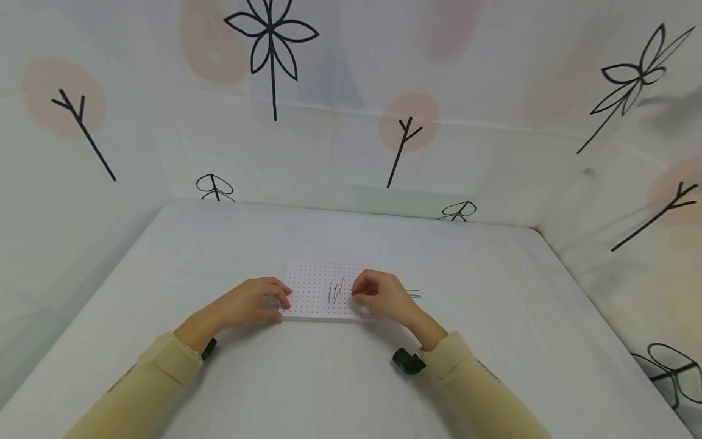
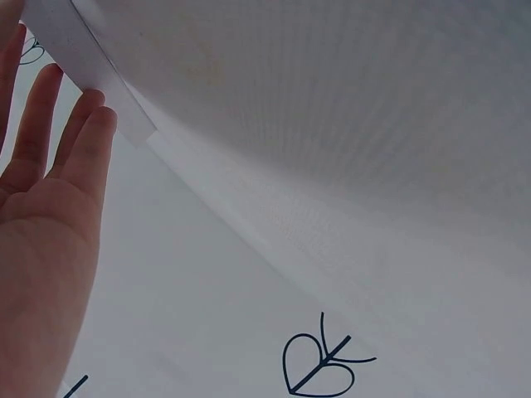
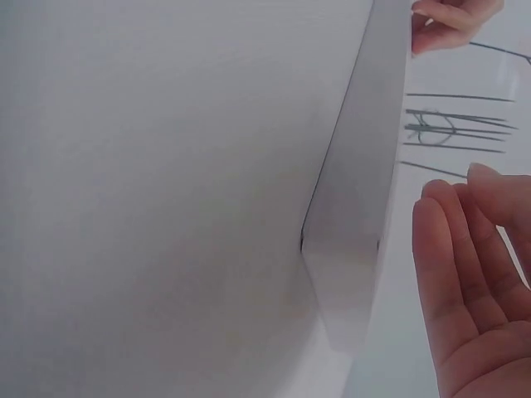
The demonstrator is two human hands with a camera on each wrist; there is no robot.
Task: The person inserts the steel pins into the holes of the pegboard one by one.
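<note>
A white board [image 1: 312,292] with rows of small holes lies on the table. Several thin dark metal pins [image 1: 335,291] stand up from its middle, some leaning; the right wrist view shows these pins [image 3: 460,124] side-on. My right hand [image 1: 381,296] is over the board's right part, thumb and fingertips pinching another thin metal pin [image 3: 431,169] whose far end meets the board's surface. At the board's left edge, my left hand [image 1: 255,300] rests with fingertips touching it and thumb by the front corner. Its fingers [image 2: 87,153] look nearly straight against the board's side.
More loose thin pins [image 1: 414,293] lie on the table just right of the board, partly behind my right hand. The table [image 1: 340,378] has a white cover. Cloth walls [image 1: 329,158] with printed plants stand at the back and sides.
</note>
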